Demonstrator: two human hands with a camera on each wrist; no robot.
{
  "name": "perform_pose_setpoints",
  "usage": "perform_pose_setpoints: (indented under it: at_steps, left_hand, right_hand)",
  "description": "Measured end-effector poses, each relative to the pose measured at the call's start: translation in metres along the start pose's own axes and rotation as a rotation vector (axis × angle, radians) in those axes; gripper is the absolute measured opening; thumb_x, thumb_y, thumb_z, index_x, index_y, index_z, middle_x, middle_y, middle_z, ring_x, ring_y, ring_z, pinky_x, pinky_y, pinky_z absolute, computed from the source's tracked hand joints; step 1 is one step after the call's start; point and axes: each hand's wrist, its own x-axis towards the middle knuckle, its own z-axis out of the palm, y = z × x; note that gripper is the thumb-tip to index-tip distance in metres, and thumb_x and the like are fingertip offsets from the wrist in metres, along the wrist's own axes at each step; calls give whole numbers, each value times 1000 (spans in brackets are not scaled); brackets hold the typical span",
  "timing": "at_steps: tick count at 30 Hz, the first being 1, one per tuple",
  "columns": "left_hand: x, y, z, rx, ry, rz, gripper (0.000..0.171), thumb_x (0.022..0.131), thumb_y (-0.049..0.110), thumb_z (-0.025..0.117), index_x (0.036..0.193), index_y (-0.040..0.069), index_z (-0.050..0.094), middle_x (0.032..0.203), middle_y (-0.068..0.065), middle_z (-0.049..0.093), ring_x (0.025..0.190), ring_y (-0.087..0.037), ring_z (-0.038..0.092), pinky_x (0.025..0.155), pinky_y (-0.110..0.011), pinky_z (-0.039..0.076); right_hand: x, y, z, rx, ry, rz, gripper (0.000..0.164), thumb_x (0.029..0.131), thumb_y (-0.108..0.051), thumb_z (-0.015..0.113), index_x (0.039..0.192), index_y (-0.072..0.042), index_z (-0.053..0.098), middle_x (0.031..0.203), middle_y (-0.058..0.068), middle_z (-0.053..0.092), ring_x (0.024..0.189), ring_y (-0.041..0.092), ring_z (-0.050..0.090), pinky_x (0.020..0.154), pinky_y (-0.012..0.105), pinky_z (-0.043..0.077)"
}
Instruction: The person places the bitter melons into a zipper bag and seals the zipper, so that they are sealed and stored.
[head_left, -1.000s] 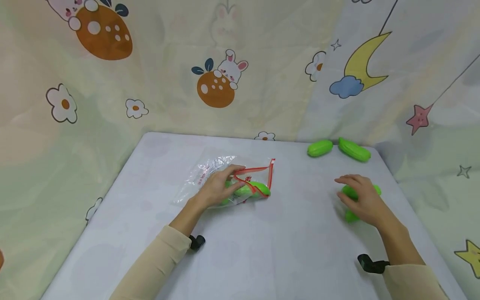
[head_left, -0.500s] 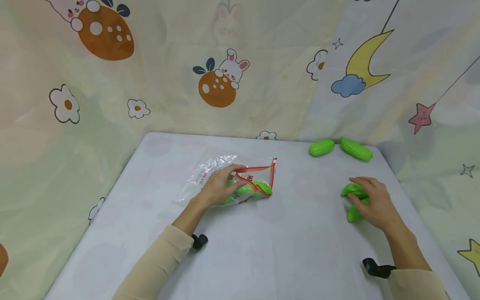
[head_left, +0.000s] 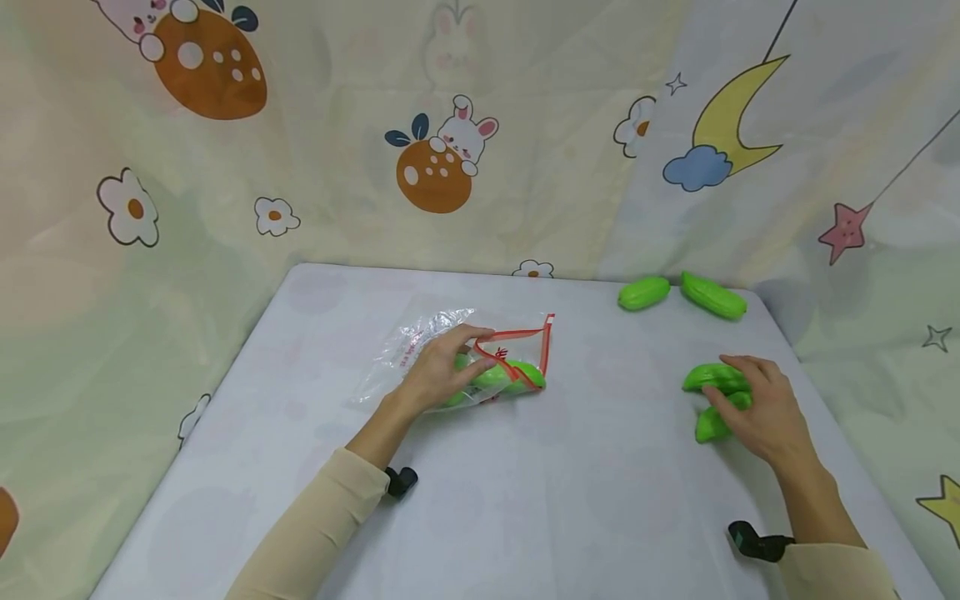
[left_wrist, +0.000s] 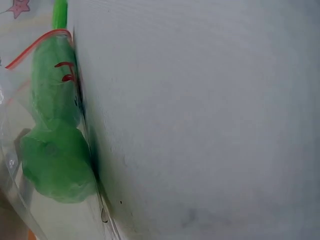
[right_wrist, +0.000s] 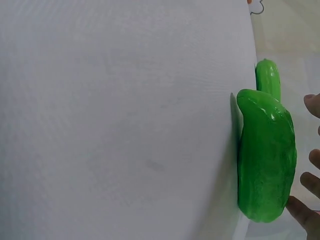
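My left hand (head_left: 442,371) grips a clear plastic zip bag (head_left: 517,343) with a red-edged mouth, its thumb and fingers apart at the opening. Green toy cucumbers lie inside; one cucumber (head_left: 528,377) shows near the mouth. Through the film in the left wrist view, green shapes (left_wrist: 55,90) appear blurred. At the right, my right hand (head_left: 765,408) reaches over two bright green toy cucumbers: a farther cucumber (head_left: 705,377) and a nearer cucumber (head_left: 711,426), partly covered by it. In the right wrist view its fingers (right_wrist: 312,185) are spread beside the near cucumber (right_wrist: 267,160), one fingertip at its end.
Another two toy cucumbers lie at the table's back right: a shorter cucumber (head_left: 643,293) and a longer cucumber (head_left: 712,296). The white-covered table (head_left: 585,483) meets a printed cloth backdrop (head_left: 555,183). Black wrist cameras sit at both cuffs.
My right hand has shifted right and slightly toward me over the cucumber pair, leaving more of the farther one in sight. The left hand and the bag stay in place.
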Motion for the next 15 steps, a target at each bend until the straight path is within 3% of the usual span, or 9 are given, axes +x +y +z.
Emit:
perform_pose_setpoints:
  at_steps: [9,15]
  left_hand:
    - [0,1,-1,10,13,17,50,96,31,75,141,20,59,129,0,67,108,-25,72,92,-39,59]
    - [1,1,0,6,7,16,49,96,30,75,141,21,59,127,-1,68,109,-26,71,92,-40,59]
  right_hand:
    - [-1,1,4,-39,-18,84,55,94,-27,73,139,-1,56,138,35,45,122,64,40,90,78,35]
    - [-4,2,-1,-113,-15,98,57,91,-26,75,138,0,55,136,36,45,118,66,40,88,76,35]
